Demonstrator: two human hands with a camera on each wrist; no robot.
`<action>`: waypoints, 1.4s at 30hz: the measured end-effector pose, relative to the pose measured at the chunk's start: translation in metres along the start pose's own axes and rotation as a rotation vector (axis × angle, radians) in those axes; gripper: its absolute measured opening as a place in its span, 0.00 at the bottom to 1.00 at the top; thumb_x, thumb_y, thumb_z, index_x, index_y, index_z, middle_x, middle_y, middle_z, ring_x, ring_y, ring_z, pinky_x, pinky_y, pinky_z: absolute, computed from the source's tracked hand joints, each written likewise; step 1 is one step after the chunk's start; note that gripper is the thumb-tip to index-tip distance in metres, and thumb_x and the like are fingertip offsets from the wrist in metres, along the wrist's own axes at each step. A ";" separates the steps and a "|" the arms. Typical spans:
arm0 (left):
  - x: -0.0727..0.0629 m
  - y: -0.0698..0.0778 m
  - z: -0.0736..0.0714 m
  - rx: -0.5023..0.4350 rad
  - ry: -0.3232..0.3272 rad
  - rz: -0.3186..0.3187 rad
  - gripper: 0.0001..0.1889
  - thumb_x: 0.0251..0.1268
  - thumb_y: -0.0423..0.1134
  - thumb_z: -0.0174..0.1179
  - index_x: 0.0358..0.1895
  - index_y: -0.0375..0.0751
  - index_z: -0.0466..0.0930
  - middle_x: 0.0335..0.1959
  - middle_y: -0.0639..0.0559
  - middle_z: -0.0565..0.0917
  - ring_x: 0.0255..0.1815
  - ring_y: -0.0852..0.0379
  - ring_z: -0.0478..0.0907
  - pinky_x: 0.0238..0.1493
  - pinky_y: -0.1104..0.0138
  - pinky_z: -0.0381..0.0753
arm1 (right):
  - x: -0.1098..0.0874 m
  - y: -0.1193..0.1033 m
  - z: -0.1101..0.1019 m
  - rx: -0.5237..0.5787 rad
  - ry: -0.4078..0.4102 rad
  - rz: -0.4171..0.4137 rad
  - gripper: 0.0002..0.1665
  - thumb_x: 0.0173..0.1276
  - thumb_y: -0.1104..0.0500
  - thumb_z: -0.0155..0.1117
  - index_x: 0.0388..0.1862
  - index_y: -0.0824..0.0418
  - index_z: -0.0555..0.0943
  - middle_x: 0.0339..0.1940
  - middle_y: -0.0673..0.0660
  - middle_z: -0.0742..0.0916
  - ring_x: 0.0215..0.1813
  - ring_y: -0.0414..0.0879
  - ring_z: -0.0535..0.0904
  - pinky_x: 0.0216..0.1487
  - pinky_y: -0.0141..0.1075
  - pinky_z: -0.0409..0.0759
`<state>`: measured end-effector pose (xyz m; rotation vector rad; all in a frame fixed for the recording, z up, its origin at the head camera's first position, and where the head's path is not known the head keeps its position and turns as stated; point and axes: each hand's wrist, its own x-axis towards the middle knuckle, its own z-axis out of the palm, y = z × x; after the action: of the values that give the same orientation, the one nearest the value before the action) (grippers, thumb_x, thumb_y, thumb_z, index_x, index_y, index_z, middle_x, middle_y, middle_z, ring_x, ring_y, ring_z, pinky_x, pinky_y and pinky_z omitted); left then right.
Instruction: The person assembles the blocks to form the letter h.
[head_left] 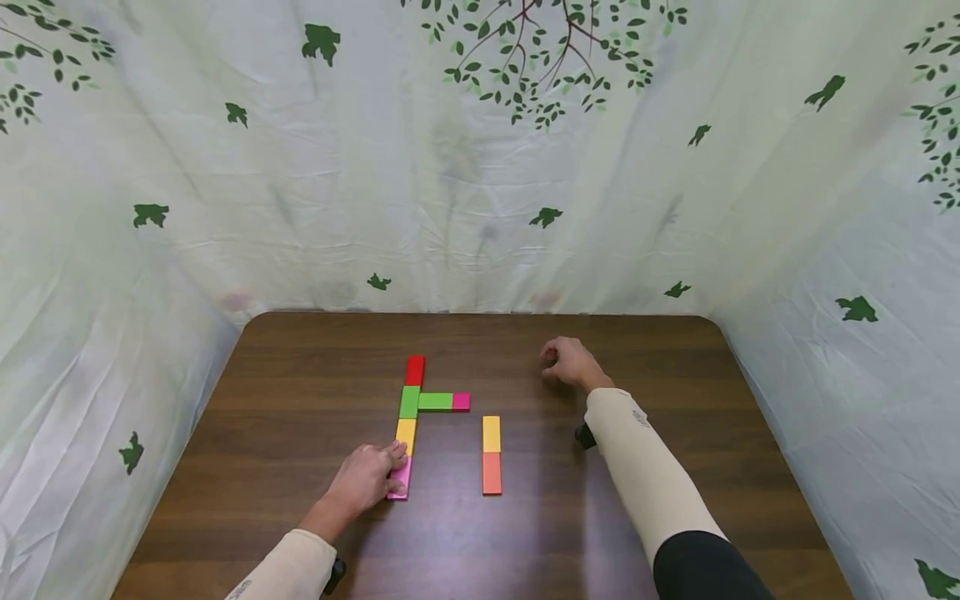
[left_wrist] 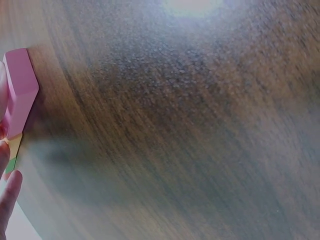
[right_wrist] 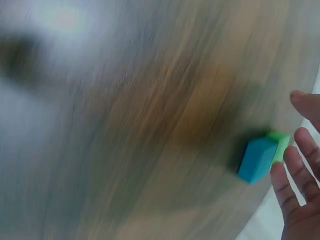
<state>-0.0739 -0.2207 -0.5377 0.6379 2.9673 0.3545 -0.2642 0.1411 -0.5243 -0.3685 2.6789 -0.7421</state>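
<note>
My left hand (head_left: 367, 475) rests over the near end of a column of flat coloured blocks, its fingers and thumb touching the pink block (head_left: 401, 477) and overlapping the yellow block (head_left: 405, 432). In the left wrist view, the thumb lies against the left of the pink block (left_wrist: 22, 80), whose right side is uncovered. My right hand (head_left: 573, 364) is over the table's far right part with fingers loosely bent. Beside its fingertips, the right wrist view shows a blue block (right_wrist: 257, 159) and a green block (right_wrist: 279, 145); the hand hides them in the head view.
Farther up the column are a green block (head_left: 409, 402) and a red block (head_left: 415, 371). A green block (head_left: 435, 402) and a magenta block (head_left: 461, 402) branch rightward. Between the hands, a yellow block (head_left: 491, 433) meets an orange block (head_left: 491, 473). Leaf-printed curtains surround the brown table (head_left: 637, 342).
</note>
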 end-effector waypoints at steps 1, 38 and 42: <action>0.000 0.000 0.000 -0.001 -0.002 -0.003 0.27 0.42 0.44 0.75 0.50 0.37 0.84 0.54 0.41 0.82 0.54 0.44 0.80 0.53 0.54 0.78 | 0.000 0.003 -0.002 -0.005 -0.004 0.009 0.17 0.61 0.61 0.70 0.50 0.62 0.81 0.49 0.59 0.82 0.51 0.53 0.77 0.52 0.48 0.77; -0.001 0.000 0.000 -0.012 0.007 -0.013 0.27 0.41 0.42 0.75 0.49 0.36 0.84 0.54 0.41 0.82 0.55 0.45 0.80 0.54 0.53 0.78 | -0.001 0.035 -0.015 -0.111 -0.090 0.033 0.18 0.58 0.65 0.69 0.49 0.67 0.81 0.48 0.62 0.83 0.48 0.54 0.76 0.53 0.48 0.77; -0.001 0.001 0.000 -0.016 0.002 -0.014 0.27 0.41 0.42 0.75 0.50 0.35 0.84 0.54 0.41 0.82 0.56 0.47 0.79 0.55 0.53 0.77 | -0.004 0.035 -0.014 -0.107 -0.111 0.026 0.20 0.58 0.65 0.69 0.51 0.68 0.80 0.48 0.62 0.83 0.49 0.54 0.76 0.53 0.47 0.77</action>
<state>-0.0726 -0.2203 -0.5377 0.6145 2.9661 0.3776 -0.2715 0.1775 -0.5310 -0.3891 2.6197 -0.5551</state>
